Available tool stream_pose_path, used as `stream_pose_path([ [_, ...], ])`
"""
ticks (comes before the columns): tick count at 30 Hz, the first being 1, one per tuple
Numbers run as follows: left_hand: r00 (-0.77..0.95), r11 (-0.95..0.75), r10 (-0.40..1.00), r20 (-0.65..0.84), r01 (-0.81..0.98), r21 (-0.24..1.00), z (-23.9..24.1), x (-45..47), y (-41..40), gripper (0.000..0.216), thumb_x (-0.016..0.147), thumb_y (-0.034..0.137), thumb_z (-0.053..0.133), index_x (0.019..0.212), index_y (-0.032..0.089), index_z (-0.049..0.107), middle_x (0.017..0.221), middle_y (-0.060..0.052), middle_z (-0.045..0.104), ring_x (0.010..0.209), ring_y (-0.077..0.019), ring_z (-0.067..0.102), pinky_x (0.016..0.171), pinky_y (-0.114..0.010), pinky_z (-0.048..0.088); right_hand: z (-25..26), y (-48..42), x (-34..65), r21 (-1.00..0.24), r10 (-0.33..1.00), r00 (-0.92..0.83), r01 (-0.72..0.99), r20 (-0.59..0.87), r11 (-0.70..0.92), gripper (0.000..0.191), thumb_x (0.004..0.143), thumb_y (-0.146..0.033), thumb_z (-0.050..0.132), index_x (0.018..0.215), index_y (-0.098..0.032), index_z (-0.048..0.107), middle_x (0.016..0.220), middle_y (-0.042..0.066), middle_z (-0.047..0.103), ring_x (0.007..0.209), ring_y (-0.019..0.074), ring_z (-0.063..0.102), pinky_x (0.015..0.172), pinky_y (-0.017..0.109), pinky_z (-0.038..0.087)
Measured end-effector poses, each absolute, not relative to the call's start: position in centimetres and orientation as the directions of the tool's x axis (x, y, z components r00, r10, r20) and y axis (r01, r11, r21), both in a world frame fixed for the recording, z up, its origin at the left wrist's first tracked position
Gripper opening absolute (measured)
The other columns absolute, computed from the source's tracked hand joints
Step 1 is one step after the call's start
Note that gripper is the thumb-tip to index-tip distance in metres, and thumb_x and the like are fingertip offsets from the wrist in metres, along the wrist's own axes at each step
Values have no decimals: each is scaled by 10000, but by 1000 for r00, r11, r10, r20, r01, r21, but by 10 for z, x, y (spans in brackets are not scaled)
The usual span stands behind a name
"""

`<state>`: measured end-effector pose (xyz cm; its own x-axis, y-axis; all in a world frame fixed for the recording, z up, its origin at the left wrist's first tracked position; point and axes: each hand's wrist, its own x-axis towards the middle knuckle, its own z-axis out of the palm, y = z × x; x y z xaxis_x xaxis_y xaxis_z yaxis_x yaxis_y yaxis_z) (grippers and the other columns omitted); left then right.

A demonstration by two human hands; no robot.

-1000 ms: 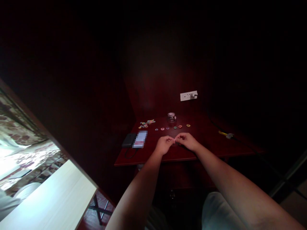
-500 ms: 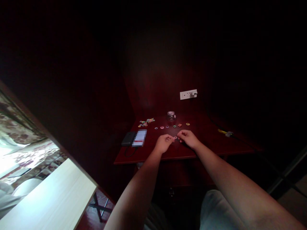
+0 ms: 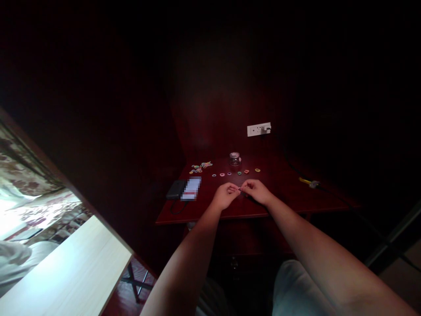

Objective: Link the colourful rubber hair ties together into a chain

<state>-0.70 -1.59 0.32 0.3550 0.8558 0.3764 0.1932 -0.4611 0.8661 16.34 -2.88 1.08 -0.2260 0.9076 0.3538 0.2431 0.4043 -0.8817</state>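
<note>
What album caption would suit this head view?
Left hand and right hand meet at a tiny band, before a row of coloured bands and a jar.

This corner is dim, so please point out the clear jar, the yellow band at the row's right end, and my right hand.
Clear jar (image 3: pixel 234 160), head view: on its side wall.
Yellow band (image 3: pixel 258 171), head view: on its near edge.
Right hand (image 3: pixel 258 191), head view: on its back.

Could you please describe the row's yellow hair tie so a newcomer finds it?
On the dark red desk, below the white wall socket, a row of small hair ties lies in front of the jar. The yellow hair tie is its rightmost and only yellow one.
</note>
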Motion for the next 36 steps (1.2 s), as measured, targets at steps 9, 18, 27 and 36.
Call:
stream_pose_path([
  [9,374,-485,846,381,238,842,8,-7,-20,185,733,287,595,787,110,590,710,-40,616,626,-96,551,604,-211,438,12,-30,164,-869,897,-257,257,360,422,292,672,-431,621,665,-145,560,512,-23,520,470,89,445,464,207,324],
  [18,375,-466,854,362,242,851,4,-5,-21,200,719,300,612,781,120,554,689,-35,611,609,-96,553,571,-201,423,11,-29,160,-896,909,-253,216,331,387,283,678,-422,615,675,-156,520,525,-25,526,417,69,398,406,196,276],
  [27,385,-432,859,338,189,882,6,-3,-21,159,740,241,581,840,118,574,743,-65,649,661,-115,599,619,-218,453,9,-27,161,-855,885,-262,259,385,449,248,693,-387,605,674,-149,535,549,-12,533,474,79,416,448,202,299],
  [36,328,-436,875,356,213,875,9,-4,-23,93,735,211,562,751,120,571,714,-57,650,641,-111,591,600,-212,446,12,-29,158,-888,890,-287,195,355,417,295,640,-420,652,673,-159,518,519,-27,515,446,73,405,431,201,296],
])
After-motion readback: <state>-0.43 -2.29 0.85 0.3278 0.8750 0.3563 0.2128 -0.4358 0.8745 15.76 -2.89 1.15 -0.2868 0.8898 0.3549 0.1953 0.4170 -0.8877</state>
